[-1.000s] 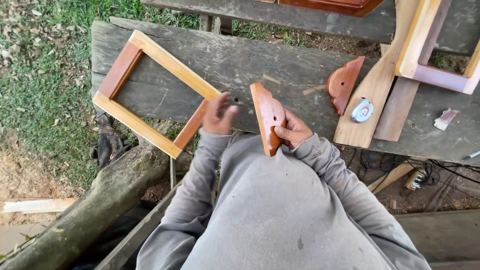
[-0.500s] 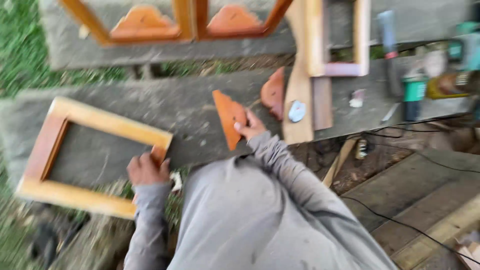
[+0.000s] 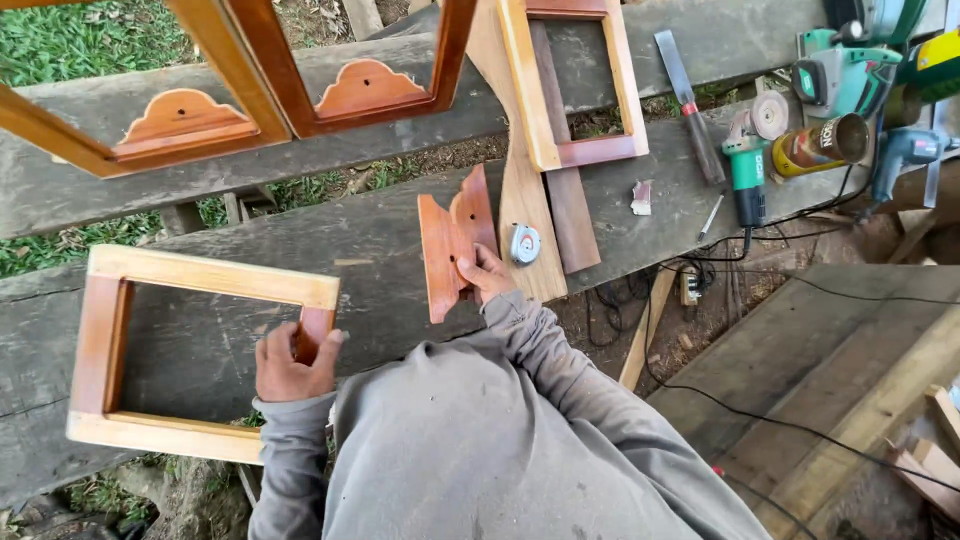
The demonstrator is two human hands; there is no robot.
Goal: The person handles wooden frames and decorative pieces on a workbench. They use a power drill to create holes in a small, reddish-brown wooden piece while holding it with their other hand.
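My left hand (image 3: 288,362) grips the near right corner of a rectangular wooden frame (image 3: 205,276) that lies flat on the weathered grey plank bench (image 3: 370,250). My right hand (image 3: 484,272) holds a reddish scalloped wood piece (image 3: 440,255) down on the bench. A second reddish scalloped piece (image 3: 475,215) lies right beside it, touching. A small tape measure (image 3: 525,243) rests on a pale board (image 3: 520,190) just right of my right hand.
Two larger frames with scalloped inserts (image 3: 250,100) lie on the far plank. A smaller frame (image 3: 570,80), a chisel (image 3: 690,100), an angle grinder (image 3: 745,165), a can (image 3: 820,145) and other power tools (image 3: 850,70) sit at right. Cables (image 3: 760,400) trail over boards below.
My left hand has taken hold of the frame's corner, and the frame now lies fully on the bench. My right hand has laid the scalloped piece flat beside the other one. The view shifted right.
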